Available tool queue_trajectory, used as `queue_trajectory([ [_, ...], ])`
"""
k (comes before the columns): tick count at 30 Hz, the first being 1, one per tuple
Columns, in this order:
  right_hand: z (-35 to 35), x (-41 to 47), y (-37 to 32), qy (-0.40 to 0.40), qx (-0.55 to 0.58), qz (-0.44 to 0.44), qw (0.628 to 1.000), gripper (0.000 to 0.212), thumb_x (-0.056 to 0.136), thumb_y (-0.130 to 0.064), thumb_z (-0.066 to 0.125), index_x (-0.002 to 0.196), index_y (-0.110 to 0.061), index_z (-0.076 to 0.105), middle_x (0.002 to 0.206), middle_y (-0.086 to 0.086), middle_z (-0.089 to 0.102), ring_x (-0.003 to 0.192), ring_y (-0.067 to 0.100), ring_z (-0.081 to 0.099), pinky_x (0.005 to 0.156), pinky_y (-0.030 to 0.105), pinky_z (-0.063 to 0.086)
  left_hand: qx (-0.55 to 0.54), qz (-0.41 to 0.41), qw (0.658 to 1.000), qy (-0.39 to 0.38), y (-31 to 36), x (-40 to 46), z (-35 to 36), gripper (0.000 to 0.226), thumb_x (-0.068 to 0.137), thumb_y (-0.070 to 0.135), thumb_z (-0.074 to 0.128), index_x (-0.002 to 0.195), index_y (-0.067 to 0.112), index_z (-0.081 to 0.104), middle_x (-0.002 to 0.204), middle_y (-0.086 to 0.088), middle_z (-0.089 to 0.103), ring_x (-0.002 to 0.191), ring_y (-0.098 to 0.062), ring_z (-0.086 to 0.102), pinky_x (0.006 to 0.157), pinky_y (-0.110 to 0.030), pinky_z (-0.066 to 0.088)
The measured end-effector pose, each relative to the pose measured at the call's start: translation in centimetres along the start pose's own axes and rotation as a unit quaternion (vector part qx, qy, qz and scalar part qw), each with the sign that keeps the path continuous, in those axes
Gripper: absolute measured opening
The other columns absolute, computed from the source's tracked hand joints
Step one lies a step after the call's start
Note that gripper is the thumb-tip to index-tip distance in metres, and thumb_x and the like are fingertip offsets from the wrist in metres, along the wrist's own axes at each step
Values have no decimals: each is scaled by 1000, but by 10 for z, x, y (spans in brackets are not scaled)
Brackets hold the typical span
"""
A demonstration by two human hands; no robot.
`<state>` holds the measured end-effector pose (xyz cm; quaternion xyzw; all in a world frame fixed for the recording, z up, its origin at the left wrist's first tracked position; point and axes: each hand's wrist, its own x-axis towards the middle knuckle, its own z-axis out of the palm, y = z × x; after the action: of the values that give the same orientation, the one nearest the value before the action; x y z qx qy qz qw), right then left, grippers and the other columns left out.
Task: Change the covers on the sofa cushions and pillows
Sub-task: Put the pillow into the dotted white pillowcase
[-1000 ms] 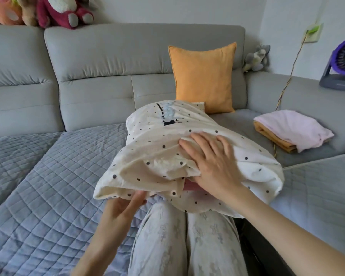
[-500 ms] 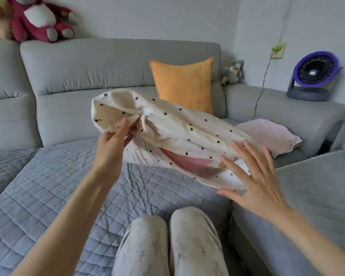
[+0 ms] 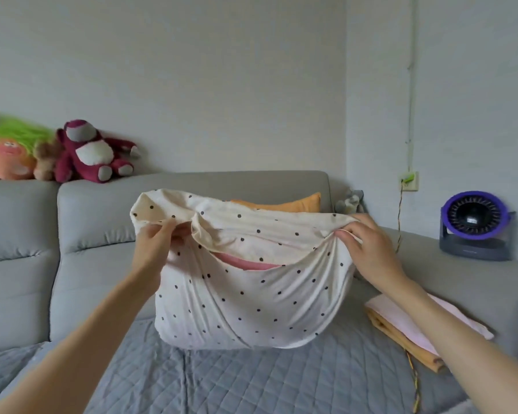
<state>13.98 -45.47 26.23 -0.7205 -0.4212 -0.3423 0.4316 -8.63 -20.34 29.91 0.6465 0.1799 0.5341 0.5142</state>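
Note:
A cream cover with black dots (image 3: pixel 251 297) hangs in front of me above the quilted seat, bulging with a pillow inside. A strip of the pink pillow (image 3: pixel 243 262) shows through the open mouth at the top. My left hand (image 3: pixel 156 243) pinches the left end of the opening's edge. My right hand (image 3: pixel 362 243) grips the right end of that edge. An orange cushion (image 3: pixel 293 204) leans against the sofa back, mostly hidden behind the cover. Folded pink and orange covers (image 3: pixel 407 330) lie on the seat at the right.
The grey sofa (image 3: pixel 102 234) has a blue-grey quilted mat (image 3: pixel 251 380) on its seat. Plush toys (image 3: pixel 90 153) sit on the backrest at the left, a small grey one (image 3: pixel 350 201) in the corner. A purple fan (image 3: pixel 473 225) stands on the right arm, a cord (image 3: pixel 413 380) trailing down.
The pillow in its dotted cover went from lying flat on my lap to hanging upright. My right hand left its flat hold and took the opening's right edge. The view tilted upward.

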Motion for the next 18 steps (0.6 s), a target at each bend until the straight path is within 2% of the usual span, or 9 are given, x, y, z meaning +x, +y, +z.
queue_trajectory([
  [2,13,32,-6,34,2,1,999,16,91,-17,59,88,-3,68,104,5,61,91,24,59,71,32,41,49,82,995,-23,-2,9,-12,22,95,15,50,79,16,65,75,1,69,59,1,59,52,-8,43],
  [4,27,61,-9,54,-17,9,998,15,91,-16,58,89,-4,68,102,5,62,88,26,59,67,30,37,155,195,968,-37,-8,18,-27,6,89,20,62,93,17,59,93,-1,61,75,-5,59,61,-11,47],
  [5,34,74,-10,56,-30,21,998,17,91,-17,57,91,-4,68,103,6,62,89,27,58,66,30,35,234,273,933,-28,-10,22,-34,19,85,21,67,100,19,55,99,0,55,82,-11,55,68,-16,47],
  [8,52,102,-14,59,-69,60,994,22,93,-20,51,100,-6,68,110,8,61,98,32,56,69,31,34,471,446,761,-23,-21,33,-54,38,79,44,56,111,24,56,113,0,45,97,-23,44,79,-36,41],
  [10,65,111,-17,51,-104,75,990,24,94,-19,48,102,-6,67,113,10,59,101,34,55,71,33,35,539,464,703,-16,-22,35,-67,42,77,53,46,109,28,59,121,-2,47,105,-29,43,85,-43,33],
  [13,81,119,-19,44,-124,75,988,25,93,-17,47,101,-3,66,113,14,59,101,36,55,74,36,38,548,527,650,1,-16,32,-78,20,77,37,47,92,26,56,110,-3,58,105,-29,45,85,-46,27],
  [15,87,123,-19,42,-118,80,989,25,94,-16,46,102,-3,66,114,14,58,101,36,55,73,35,37,513,574,636,-54,-11,31,-84,14,85,36,47,87,24,53,88,4,65,95,-19,49,86,-40,31],
  [16,88,124,-19,39,-111,86,989,25,94,-16,46,103,-4,66,115,14,58,101,37,55,72,34,36,490,575,649,-85,-10,31,-88,19,92,40,42,89,24,53,79,8,65,90,-16,48,85,-32,34],
  [18,86,125,-18,30,-105,91,990,26,95,-16,45,105,-4,65,118,13,57,103,36,54,72,34,35,448,530,711,-114,-6,34,-100,33,98,47,30,91,26,55,72,12,61,88,-14,47,76,-21,38],
])
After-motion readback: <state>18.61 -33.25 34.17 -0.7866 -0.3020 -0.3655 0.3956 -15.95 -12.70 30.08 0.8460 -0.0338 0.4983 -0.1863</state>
